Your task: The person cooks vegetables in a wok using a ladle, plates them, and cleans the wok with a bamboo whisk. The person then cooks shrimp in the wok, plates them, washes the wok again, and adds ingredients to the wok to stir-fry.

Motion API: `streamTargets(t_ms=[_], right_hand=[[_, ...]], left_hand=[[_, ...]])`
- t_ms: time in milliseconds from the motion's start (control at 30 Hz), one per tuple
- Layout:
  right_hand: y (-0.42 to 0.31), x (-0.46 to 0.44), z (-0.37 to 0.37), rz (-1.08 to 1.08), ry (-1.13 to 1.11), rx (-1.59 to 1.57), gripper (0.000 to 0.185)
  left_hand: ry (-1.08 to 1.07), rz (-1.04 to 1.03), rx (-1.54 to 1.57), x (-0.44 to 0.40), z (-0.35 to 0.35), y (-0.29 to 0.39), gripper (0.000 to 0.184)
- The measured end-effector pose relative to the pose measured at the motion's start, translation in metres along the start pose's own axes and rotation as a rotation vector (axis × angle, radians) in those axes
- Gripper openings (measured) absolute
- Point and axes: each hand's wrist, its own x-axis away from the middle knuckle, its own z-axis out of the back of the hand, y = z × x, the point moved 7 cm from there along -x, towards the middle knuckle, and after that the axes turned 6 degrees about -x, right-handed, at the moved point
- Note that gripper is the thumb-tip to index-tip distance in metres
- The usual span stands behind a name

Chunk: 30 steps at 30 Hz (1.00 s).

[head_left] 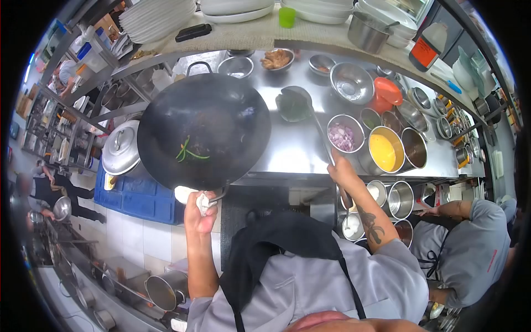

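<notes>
I have my left hand closed around a cloth at the near handle of the wok, which sits just beyond those fingers, green strips inside. My right hand's fingers grip the ladle, chopped onion just past them.

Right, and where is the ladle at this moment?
The ladle is in the head view's upper half, just right of centre, held by the right hand, its scoop over the steel counter between the wok and a steel bowl.
</notes>
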Motion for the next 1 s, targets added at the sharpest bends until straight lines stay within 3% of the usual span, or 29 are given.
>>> streamTargets(t_ms=[200, 300, 800, 1000], right_hand=[[-0.011, 0.006, 0.003, -0.114, -0.01, 0.093, 0.055], [0.004, 0.011, 0.0, 0.001, 0.042, -0.01, 0.058], [-0.014, 0.034, 0.002, -0.02, 0.048, -0.006, 0.057], [-0.03, 0.041, 0.005, -0.169, -0.026, -0.095, 0.056]], left_hand=[[-0.081, 0.017, 0.005, -0.019, -0.002, 0.012, 0.009], [-0.109, 0.033, 0.001, -0.026, 0.002, 0.015, 0.009], [-0.087, 0.054, -0.048, -0.047, -0.01, 0.029, 0.011], [-0.073, 0.042, -0.08, -0.052, -0.012, 0.029, 0.012]])
